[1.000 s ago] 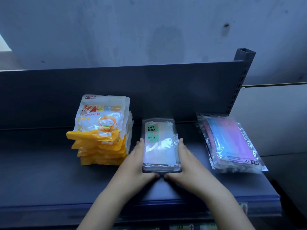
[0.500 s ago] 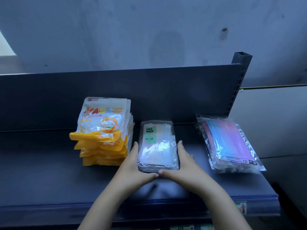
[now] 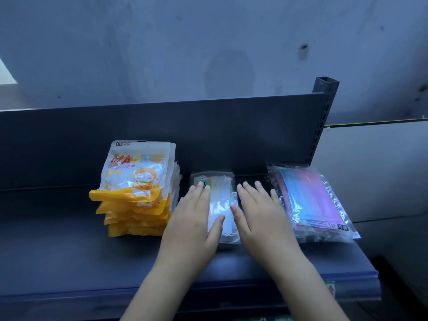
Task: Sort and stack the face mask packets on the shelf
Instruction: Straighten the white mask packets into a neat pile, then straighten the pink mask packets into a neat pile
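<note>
Shelf (image 3: 69, 246) carried three packet groups; left hand (image 3: 192, 224) lay flat, fingers spread, on the clear packet (image 3: 221, 205); right hand (image 3: 261, 216) lay flat beside it, grasping nothing.

The scene was dim with a bluish cast. Glare shone off the clear packet (image 3: 221, 205). Both hands looked slightly blurred, and straight lines bowed near the edges.

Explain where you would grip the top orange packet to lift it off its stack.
Judging by its pose, pinch the orange packet's near edge from the front: that edge curls up clear of the stack, while the shelf's back panel blocks its far end.
</note>
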Demonstrator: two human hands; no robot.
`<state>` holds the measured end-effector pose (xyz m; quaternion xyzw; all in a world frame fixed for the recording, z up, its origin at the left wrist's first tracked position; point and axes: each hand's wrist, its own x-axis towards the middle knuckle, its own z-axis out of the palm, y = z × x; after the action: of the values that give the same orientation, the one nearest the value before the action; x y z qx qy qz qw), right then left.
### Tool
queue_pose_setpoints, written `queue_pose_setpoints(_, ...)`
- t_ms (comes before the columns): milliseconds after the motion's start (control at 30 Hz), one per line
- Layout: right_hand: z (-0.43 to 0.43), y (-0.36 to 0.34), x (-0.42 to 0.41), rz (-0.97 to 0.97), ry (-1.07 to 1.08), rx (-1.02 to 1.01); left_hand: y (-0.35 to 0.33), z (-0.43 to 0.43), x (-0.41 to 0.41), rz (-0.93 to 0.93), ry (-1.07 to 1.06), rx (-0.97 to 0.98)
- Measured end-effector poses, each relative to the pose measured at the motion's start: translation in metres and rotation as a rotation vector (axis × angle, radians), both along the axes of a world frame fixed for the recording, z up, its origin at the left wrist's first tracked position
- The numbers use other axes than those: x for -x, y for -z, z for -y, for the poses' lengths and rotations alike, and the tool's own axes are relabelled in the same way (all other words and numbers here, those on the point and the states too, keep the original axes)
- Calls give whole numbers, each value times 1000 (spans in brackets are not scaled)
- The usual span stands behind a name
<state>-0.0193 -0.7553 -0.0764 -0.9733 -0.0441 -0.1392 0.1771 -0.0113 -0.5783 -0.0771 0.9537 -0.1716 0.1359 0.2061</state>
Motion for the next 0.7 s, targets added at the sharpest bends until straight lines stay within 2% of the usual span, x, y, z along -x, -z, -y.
queue_pose_setpoints(200,35,-18,-1,29,74,68,-18,45,-20,127,49,-157)
queue_pose_setpoints(333,62,-22,2,16,119,47,-21,76,-29,104,99,-151)
queue_pose_setpoints(400,78,-25,3,3,153,27,-23,93,-31,31,127,-114)
queue_pose_setpoints(500,108,-28,3,-39,234,-39,-24,119,-33,-184,172,70)
queue_pose_setpoints(567,130,-28,3,-98,305,-168,-23,138,-34,-338,173,259)
queue_pose_setpoints(700,164,-26,3,-202,469,-419,-15,170,-31,-470,28,592)
